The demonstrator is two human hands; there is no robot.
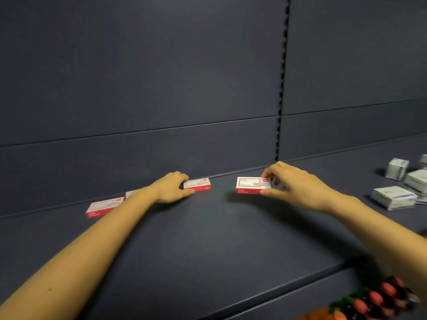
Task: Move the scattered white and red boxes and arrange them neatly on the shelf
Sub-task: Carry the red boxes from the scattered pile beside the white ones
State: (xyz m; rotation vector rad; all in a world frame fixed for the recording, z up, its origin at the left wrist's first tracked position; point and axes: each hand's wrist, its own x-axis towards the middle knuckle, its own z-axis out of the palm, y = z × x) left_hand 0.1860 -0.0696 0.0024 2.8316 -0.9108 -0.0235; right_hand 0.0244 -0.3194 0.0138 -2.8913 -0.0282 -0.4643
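Head view — the only view supplied. A dark grey metal shelf runs along a matching back panel with a slotted upright.

- The left hand grips the left end of a flat white-and-red cardboard box that lies close to the back panel, with the thumb at the front edge and the fingers curled over the far edge.
- The right hand pinches the right end of a second white-and-red box between thumb and fingers. Whether this box rests on the shelf or is held just above it cannot be told.
- A third white-and-red box lies at the far left along the back panel. A fourth is partly hidden behind the left forearm.
- Grey-white cartons sit in a loose group at the right, well apart from the row. Blurred red and green objects show at the lower right.

Step in hand, as judged: placement and alignment — the row is being extended rightward.

The next move calls for setting the right-hand box down in line with the left-hand box, long edge parallel to the back panel, then closing the gap between the two.
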